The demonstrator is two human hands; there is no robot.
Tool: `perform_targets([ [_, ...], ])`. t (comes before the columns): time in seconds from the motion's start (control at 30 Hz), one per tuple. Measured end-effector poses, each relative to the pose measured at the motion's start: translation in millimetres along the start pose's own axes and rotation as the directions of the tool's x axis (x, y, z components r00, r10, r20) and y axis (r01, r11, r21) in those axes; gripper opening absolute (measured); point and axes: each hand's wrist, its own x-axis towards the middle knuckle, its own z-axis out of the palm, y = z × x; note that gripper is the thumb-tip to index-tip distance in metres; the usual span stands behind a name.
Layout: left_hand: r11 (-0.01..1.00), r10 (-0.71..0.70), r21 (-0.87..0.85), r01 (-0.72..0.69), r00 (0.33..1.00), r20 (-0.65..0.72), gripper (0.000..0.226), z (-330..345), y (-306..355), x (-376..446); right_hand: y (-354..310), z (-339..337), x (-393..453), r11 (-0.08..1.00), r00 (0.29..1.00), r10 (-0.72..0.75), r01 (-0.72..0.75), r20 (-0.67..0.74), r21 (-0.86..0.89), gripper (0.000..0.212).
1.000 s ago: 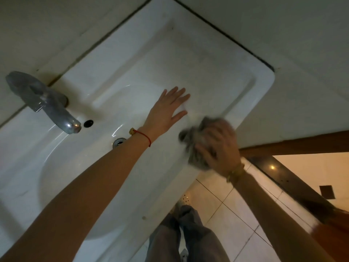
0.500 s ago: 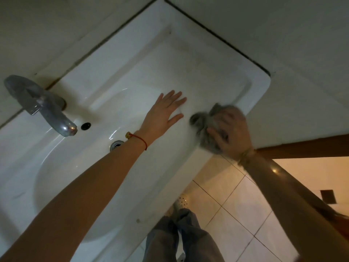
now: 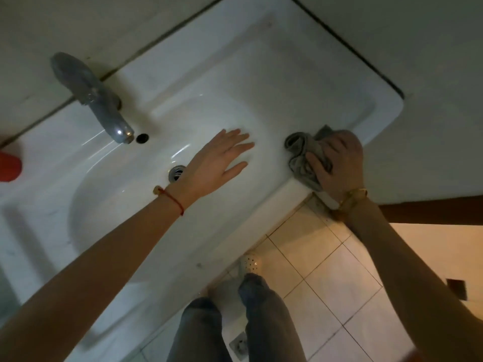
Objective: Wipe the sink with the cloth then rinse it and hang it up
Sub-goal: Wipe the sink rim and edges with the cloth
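Note:
A white ceramic sink (image 3: 261, 82) fills the upper left of the head view, with a grey metal tap (image 3: 96, 100) at its back and a drain (image 3: 177, 173) in the bowl. My left hand (image 3: 217, 163) lies flat and open over the bowl, just right of the drain, fingers spread. A crumpled grey cloth (image 3: 303, 158) is pressed onto the flat right part of the sink near its front edge, and my right hand (image 3: 337, 165) grips it from the right.
A red object (image 3: 9, 167) shows at the left edge on the sink's rim. Pale wall tiles (image 3: 431, 61) surround the sink. Below are floor tiles (image 3: 334, 278), my legs in grey trousers (image 3: 264, 309), a perforated shoe and a floor drain (image 3: 239, 344).
My right hand with the cloth has slid along the sink's right part toward the front edge. The view has shifted, bringing the tap nearer the middle. My left hand stays flat on the sink.

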Motion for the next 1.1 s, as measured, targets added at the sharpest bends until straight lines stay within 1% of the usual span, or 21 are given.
perform_targets([
  [0.1, 0.997, -0.078, 0.017, 0.078, 0.997, 0.017, 0.044, -27, 10, -72, -69, 5, -40, 0.999, 0.995, -0.048, 0.046, 0.092, 0.029, 0.033],
  [0.17, 0.985, -0.172, 0.031, 0.172, 0.985, 0.017, 0.045, -45, 19, -125, -126, 12, -76, 0.992, 0.98, -0.115, 0.105, 0.165, 0.065, 0.029],
  [0.23, 0.962, -0.268, 0.064, 0.267, 0.963, 0.01, 0.046, -59, 30, -182, -178, 25, -111, 0.978, 0.961, -0.19, 0.168, 0.202, 0.125, 0.028],
  [0.3, 0.942, -0.323, 0.095, 0.321, 0.946, -0.001, 0.046, -67, 37, -244, -206, 33, -130, 0.965, 0.949, -0.24, 0.21, 0.202, 0.158, 0.029],
  [0.37, 0.932, -0.352, 0.097, 0.349, 0.936, 0.017, 0.047, -73, 38, -301, -205, 33, -132, 0.956, 0.936, -0.284, 0.259, 0.209, 0.14, 0.036],
  [0.43, 0.936, -0.343, 0.107, 0.336, 0.938, 0.053, 0.049, -79, 32, -346, -198, 31, -126, 0.957, 0.93, -0.289, 0.271, 0.23, 0.107, 0.045],
  [0.47, 0.942, -0.324, 0.12, 0.315, 0.944, 0.066, 0.05, -83, 28, -361, -196, 31, -122, 0.969, 0.943, -0.246, 0.234, 0.225, 0.081, 0.049],
  [0.5, 0.95, -0.295, 0.126, 0.285, 0.953, 0.071, 0.05, -86, 25, -373, -199, 32, -119, 0.985, 0.965, -0.172, 0.165, 0.2, 0.051, 0.052],
  [0.57, 0.973, -0.217, 0.088, 0.213, 0.975, 0.047, 0.047, -93, 19, -387, -222, 34, -123, 1.0, 0.995, -0.009, 0.008, 0.097, 0.006, 0.048],
  [0.6, 0.982, -0.186, 0.051, 0.184, 0.982, 0.033, 0.046, -94, 16, -391, -241, 35, -129, 0.999, 0.998, 0.033, -0.033, 0.062, -0.002, 0.045],
  [0.63, 0.987, -0.163, 0.018, 0.163, 0.986, 0.026, 0.045, -94, 12, -394, -264, 39, -141, 0.999, 0.997, 0.032, -0.033, 0.063, 0.004, 0.042],
  [0.73, 0.992, -0.127, -0.005, 0.127, 0.992, 0.014, 0.045, -85, 4, -396, -330, 56, -192, 0.988, 0.986, -0.134, 0.126, 0.095, 0.092, 0.034],
  [0.77, 0.993, -0.118, 0.002, 0.118, 0.993, 0.004, 0.045, -82, 2, -397, -340, 59, -204, 0.978, 0.977, -0.186, 0.174, 0.103, 0.114, 0.034],
  [0.83, 0.994, -0.111, -0.006, 0.111, 0.994, -0.015, 0.046, -77, 0, -400, -329, 55, -204, 0.956, 0.942, -0.289, 0.274, 0.173, 0.101, 0.038],
  [0.87, 0.993, -0.113, -0.018, 0.113, 0.993, -0.022, 0.045, -76, -1, -400, -318, 53, -198, 0.954, 0.933, -0.299, 0.288, 0.198, 0.082, 0.04],
  [0.9, 0.993, -0.117, -0.027, 0.117, 0.993, -0.032, 0.045, -76, -2, -401, -305, 51, -189, 0.965, 0.941, -0.263, 0.256, 0.211, 0.062, 0.039],
  [0.93, 0.992, -0.123, -0.029, 0.122, 0.991, -0.045, 0.045, -75, -2, -401, -295, 47, -179, 0.982, 0.962, -0.19, 0.186, 0.198, 0.04, 0.038],
  [0.97, 0.991, -0.132, -0.022, 0.131, 0.989, -0.059, 0.045, -75, -2, -401, -290, 45, -171, 0.995, 0.982, -0.099, 0.097, 0.16, 0.021, 0.036],
  [1.03, 0.988, -0.154, -0.007, 0.154, 0.985, -0.079, 0.047, -74, -2, -402, -309, 47, -172, 0.998, 0.996, 0.055, -0.056, 0.072, 0.003, 0.032],
  [1.07, 0.986, -0.166, -0.006, 0.166, 0.982, -0.085, 0.048, -73, -2, -402, -327, 50, -181, 0.996, 0.995, 0.081, -0.083, 0.05, 0.02, 0.031],
  [1.1, 0.984, -0.176, -0.005, 0.176, 0.981, -0.087, 0.049, -72, -2, -402, -349, 53, -193, 0.996, 0.996, 0.062, -0.065, 0.058, 0.056, 0.03],
])
